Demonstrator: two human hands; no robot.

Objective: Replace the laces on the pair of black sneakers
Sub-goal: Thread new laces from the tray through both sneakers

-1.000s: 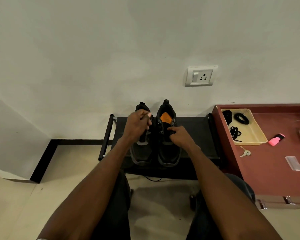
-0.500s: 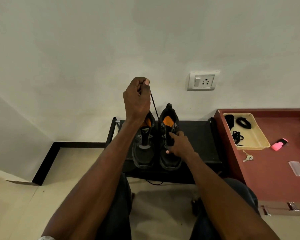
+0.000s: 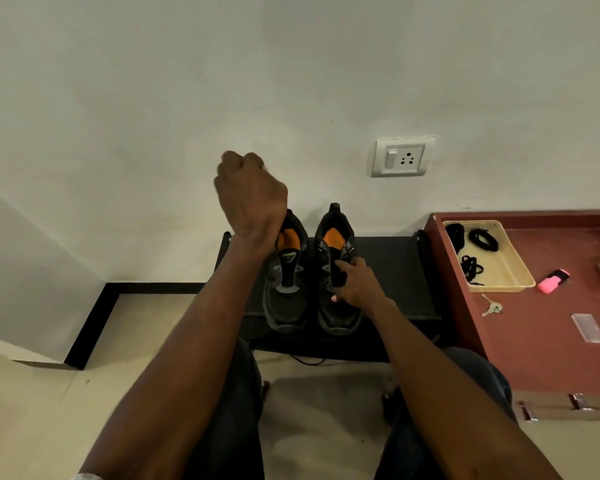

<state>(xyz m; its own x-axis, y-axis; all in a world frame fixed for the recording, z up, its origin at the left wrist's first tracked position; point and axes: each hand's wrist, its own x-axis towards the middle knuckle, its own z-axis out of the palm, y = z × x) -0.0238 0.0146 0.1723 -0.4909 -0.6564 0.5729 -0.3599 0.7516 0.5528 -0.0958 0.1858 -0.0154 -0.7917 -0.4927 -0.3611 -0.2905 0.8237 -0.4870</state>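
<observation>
Above the left sneaker [image 3: 286, 271], left hand [image 3: 248, 199] fisted, contents hidden; right fingers [image 3: 347, 271] press right sneaker [image 3: 336, 282].

Two black sneakers [image 3: 309, 271] stand side by side on a low black rack [image 3: 388, 265]. The left hand [image 3: 250, 199] is raised in a fist above the left sneaker; the right hand [image 3: 355, 284] rests on the right one's tongue.
</observation>
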